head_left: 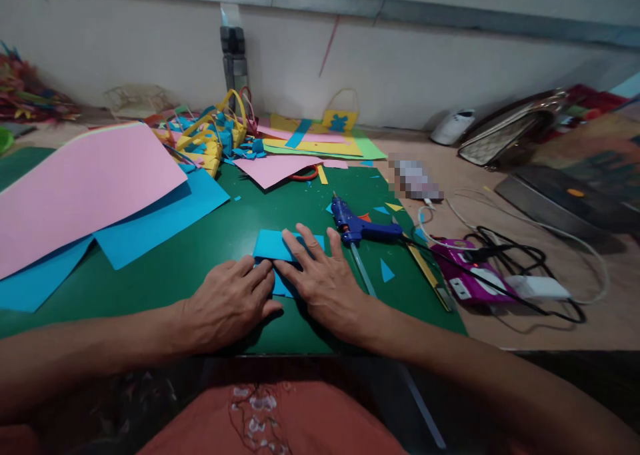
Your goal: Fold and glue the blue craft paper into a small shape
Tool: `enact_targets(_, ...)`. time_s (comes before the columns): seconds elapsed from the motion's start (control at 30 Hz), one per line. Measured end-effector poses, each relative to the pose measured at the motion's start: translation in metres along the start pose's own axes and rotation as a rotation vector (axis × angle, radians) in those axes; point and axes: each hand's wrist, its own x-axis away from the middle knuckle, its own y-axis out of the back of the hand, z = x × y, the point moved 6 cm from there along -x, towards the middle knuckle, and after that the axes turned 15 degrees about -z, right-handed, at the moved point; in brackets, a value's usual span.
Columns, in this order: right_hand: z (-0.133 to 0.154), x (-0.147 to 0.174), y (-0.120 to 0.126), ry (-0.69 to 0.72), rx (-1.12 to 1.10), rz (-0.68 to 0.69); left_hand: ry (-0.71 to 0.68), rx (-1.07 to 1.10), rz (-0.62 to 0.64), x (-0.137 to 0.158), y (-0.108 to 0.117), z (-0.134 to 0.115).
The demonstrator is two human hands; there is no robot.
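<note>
A folded piece of blue paper [273, 244] lies near the front edge of the green cutting mat [210, 242]. My left hand [227, 302] is at its left side, fingers curled together onto the paper's edge, thumb low on the near side. Spread out flat, my right hand [325, 282] presses on the right part of the sheet, covering much of it. Just right of that hand rests a blue hot glue gun [363, 227], a clear glue stick [361, 268] beneath it. A yellow utility knife [427, 275] lies farther right.
Large pink paper [100, 188] and blue paper [165, 215] cover the left side. Yellow and blue paper baskets [215, 132] are heaped behind. Red-handled scissors [305, 174] sit partly under pink paper. At right, a purple power strip [467, 275] has tangled cords near a phone [417, 180].
</note>
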Motion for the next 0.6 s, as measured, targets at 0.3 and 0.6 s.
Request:
enact_targets(0.3,-0.001,-0.006,-0.006,0.006,0.045,-0.039,-0.065,-0.046,-0.088,-0.002,0.008,-0.003)
enact_targets(0.6,-0.002,-0.003,-0.007,-0.009,0.034,-0.098,0.076,-0.136,-0.013,-0.002,0.013,0.007)
